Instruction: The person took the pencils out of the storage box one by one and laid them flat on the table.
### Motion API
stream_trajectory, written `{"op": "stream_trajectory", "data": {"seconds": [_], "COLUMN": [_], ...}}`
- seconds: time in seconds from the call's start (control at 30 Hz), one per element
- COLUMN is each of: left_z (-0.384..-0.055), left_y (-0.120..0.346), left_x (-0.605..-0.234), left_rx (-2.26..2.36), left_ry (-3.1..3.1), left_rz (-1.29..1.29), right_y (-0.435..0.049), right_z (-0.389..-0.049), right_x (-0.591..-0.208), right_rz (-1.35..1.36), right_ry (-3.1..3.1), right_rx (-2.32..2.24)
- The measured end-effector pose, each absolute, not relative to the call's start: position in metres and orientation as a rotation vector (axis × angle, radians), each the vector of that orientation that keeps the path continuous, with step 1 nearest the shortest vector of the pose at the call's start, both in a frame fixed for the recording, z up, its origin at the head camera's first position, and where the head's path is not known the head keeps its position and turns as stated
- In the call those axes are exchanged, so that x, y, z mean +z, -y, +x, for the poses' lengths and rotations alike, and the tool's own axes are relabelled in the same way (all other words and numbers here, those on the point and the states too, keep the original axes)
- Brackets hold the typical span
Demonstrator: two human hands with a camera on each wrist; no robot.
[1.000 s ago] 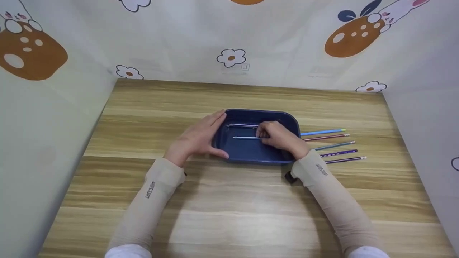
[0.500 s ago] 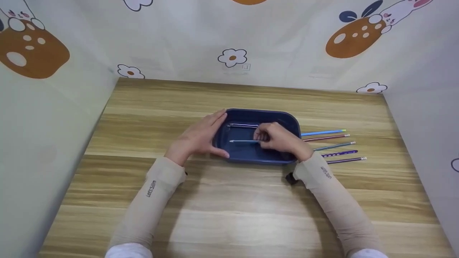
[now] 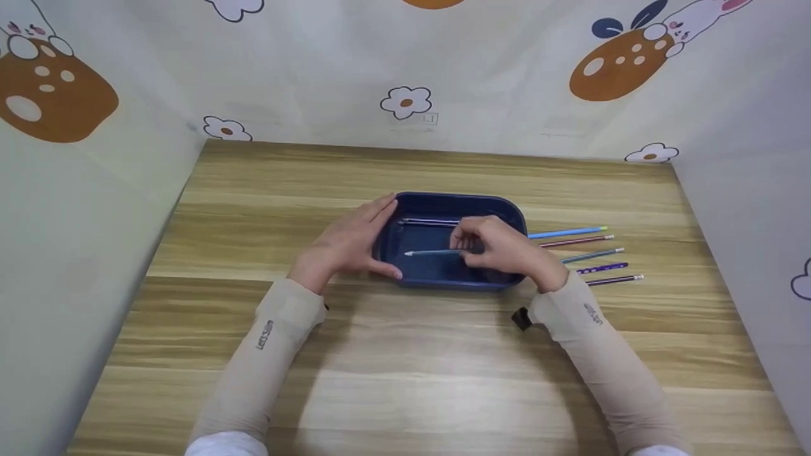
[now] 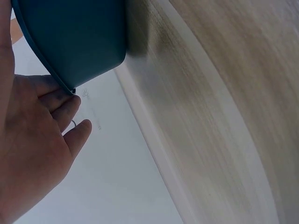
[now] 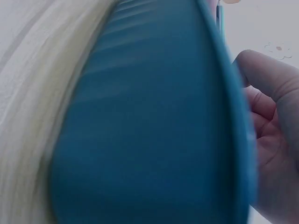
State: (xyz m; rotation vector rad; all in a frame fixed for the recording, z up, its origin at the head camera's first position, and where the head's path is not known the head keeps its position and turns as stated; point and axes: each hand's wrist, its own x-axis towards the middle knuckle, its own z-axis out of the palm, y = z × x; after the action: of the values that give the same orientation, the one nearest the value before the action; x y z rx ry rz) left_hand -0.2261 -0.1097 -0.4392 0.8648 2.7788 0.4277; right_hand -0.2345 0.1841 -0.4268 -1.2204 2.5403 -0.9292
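A dark blue rectangular tub [image 3: 443, 284] lies on the wooden table. My left hand [image 3: 348, 239] spans its left end, thumb at the near corner and straight fingers along the far corner; in the left wrist view, fingertips [image 4: 70, 109] meet the rim. Inside the tub, my right hand [image 3: 497, 246] pinches a pale blue pencil [image 3: 431, 253], its pointed tip to the left. Beyond it, dark shiny pencils [image 3: 427, 222] lie along the far side of the tub floor, their right ends hidden by the right hand. In the right wrist view, the tub wall [image 5: 149, 112] covers much of the scene.
Right of the tub, several pencils lie side by side: a bright blue one [image 3: 570, 232], a dark red one [image 3: 580, 240], a teal one [image 3: 595, 254], a purple patterned one [image 3: 602, 268] and a dark one [image 3: 614, 280]. A patterned curtain [image 3: 317, 76] encloses the table.
My right hand has shifted the pinched pencil nearer and slightly left inside the tub, its wrist swinging outward to the right. The left hand keeps its place on the tub.
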Motion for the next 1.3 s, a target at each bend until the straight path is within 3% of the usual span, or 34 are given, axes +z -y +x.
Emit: {"op": "stream_trajectory", "data": {"seconds": [0.23,0.7,1.3], "left_z": [-0.226,-0.225,-0.226], "left_y": [0.112,0.113,0.109], "left_x": [-0.44,-0.44,-0.438], "left_rx": [0.426,0.401,0.394], "left_ry": [-2.783,-2.792,-2.767], "left_rz": [0.866,0.901,0.878], "right_y": [-0.193,-0.24,-0.341], "right_z": [-0.229,-0.219,-0.176], "right_x": [-0.413,-0.401,-0.42], "right_rz": [-1.263,-1.054,-0.903], "right_ry": [-2.55,-2.628,-2.814], "right_rx": [-0.977,-1.046,-0.944]}}
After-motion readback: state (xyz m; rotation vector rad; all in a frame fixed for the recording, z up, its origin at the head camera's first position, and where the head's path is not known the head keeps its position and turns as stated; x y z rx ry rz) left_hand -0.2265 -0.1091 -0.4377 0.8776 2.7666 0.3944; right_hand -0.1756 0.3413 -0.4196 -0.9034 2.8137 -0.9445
